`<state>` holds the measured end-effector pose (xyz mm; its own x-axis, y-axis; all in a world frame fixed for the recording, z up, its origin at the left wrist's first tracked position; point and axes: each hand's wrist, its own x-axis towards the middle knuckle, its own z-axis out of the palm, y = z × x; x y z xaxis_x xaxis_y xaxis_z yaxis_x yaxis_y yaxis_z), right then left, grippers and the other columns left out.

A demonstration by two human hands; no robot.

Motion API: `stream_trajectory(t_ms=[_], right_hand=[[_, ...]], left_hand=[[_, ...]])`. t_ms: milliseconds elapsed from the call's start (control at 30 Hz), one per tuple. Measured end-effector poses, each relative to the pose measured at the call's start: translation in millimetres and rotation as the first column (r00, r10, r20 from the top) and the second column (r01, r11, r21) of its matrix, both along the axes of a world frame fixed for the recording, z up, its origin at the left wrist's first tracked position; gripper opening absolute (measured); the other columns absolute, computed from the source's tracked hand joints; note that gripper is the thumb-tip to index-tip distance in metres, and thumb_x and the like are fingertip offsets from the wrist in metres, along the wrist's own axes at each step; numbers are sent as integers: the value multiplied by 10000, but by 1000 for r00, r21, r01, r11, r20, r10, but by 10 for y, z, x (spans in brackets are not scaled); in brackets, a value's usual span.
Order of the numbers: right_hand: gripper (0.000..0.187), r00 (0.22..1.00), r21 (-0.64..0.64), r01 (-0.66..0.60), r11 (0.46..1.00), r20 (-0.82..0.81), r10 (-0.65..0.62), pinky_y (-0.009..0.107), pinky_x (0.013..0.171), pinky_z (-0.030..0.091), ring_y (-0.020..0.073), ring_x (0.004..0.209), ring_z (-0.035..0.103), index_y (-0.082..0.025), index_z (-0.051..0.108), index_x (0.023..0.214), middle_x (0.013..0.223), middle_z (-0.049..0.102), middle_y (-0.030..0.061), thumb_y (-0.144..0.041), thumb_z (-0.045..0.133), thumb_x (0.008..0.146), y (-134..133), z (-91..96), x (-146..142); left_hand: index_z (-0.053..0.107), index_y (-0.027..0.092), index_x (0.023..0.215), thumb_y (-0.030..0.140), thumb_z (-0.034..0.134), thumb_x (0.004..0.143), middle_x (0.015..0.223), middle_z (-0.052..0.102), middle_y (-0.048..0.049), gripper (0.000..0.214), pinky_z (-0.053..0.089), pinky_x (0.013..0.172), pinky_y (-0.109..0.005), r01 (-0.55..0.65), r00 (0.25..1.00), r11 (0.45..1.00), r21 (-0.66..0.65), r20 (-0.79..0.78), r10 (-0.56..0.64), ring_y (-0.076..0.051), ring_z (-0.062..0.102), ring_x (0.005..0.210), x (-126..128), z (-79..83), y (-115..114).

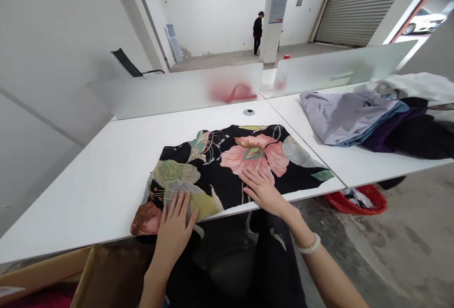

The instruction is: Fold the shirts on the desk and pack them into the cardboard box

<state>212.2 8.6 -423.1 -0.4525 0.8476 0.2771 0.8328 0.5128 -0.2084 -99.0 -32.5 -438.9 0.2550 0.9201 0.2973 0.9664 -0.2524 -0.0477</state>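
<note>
A black garment with large pink, green and grey flowers (223, 182) lies spread on the white table (88, 171). Its lower left corner hangs slightly over the front edge. My left hand (177, 218) rests on the left part of the cloth, fingers stretched out. Flat near the big pink flower lies my right hand (261, 187), its fingers extended and holding nothing. A white band circles my right wrist. What kind of garment it is cannot be made out.
Folded clothes (354, 114) are piled on the right table. Frosted dividers (184, 88) stand along the back. Below the table are a red basket (376, 204) with cloth inside and a cardboard box (85, 270) at left. A person (257, 31) stands far back.
</note>
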Motion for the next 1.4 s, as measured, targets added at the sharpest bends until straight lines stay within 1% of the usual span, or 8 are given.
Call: stream_trajectory(t_ms=[333, 533, 733, 867, 933, 1067, 1167, 1400], right_hand=[[409, 974, 64, -226, 972, -18, 228, 523, 1113, 292, 264, 1370, 348, -209, 510, 1351, 1442, 453, 77, -327, 425, 969, -138, 141, -698], [489, 990, 87, 141, 986, -2, -141, 577, 1068, 307, 324, 1364, 346, -218, 466, 1397, 1448, 432, 121, -402, 453, 944, -47, -133, 309], [455, 772, 200, 630, 750, -269, -576, 548, 1035, 358, 328, 1301, 433, -120, 592, 1249, 1353, 519, 194, -377, 364, 950, -367, -346, 1505], [454, 530, 218, 838, 501, -546, -649, 522, 1030, 357, 323, 1247, 469, -95, 590, 1203, 1280, 547, 219, -402, 452, 898, -718, -390, 1527], [427, 421, 118, 881, 458, -635, -647, 484, 950, 423, 304, 1115, 548, -104, 620, 1106, 1146, 606, 200, -436, 511, 861, -827, -389, 1413], [387, 253, -258, 761, 595, -727, -638, 332, 684, 472, 196, 712, 581, -160, 618, 747, 746, 630, 67, -532, 543, 824, -861, -337, 1168], [425, 212, -402, 573, 714, -769, -603, 282, 600, 435, 147, 581, 516, -174, 596, 663, 586, 556, 2, -564, 542, 823, -806, -262, 966], [369, 62, -545, 272, 793, -813, -579, 256, 538, 425, 137, 568, 539, -181, 683, 818, 593, 589, 0, -543, 614, 787, -801, -167, 625]], left_hand=[[381, 128, 1428, 349, 219, 980, 1486, 381, -109, 525, 309, 1102, -508, 37, 994, 996, -83, 110, -28, -282, 323, 1387, 649, 163, 216], [390, 110, 1424, 483, 322, 934, 1481, 365, -180, 620, 270, 1089, -592, -195, 974, 977, -88, 98, 203, -356, 316, 1378, 60, 147, 198], [387, 142, 1428, 434, 309, 933, 1464, 397, -192, 580, 239, 1079, -631, -256, 956, 965, -57, 137, 261, -357, 291, 1390, -358, 158, 189], [440, 57, 1377, 454, 297, 935, 1440, 407, -243, 611, 237, 1083, -620, -330, 931, 944, 0, 166, 325, -375, 322, 1370, -223, 200, 239], [526, 69, 1299, 430, 308, 938, 1402, 460, -239, 556, 231, 1076, -638, -312, 933, 950, 31, 200, 300, -382, 345, 1355, -36, 299, 275], [589, 141, 1207, 386, 374, 940, 1331, 566, -148, 422, 242, 1121, -549, 65, 947, 997, 48, 311, -77, -296, 456, 1294, 667, 530, 285], [542, 168, 1265, 421, 412, 940, 1317, 590, -90, 432, 229, 1152, -478, 417, 849, 908, -36, 371, -375, -226, 482, 1279, 1227, 518, 231], [563, 176, 1270, 331, 360, 967, 1316, 592, -67, 397, 240, 1155, -447, 487, 818, 871, -70, 387, -426, -201, 465, 1297, 1444, 223, 294]])
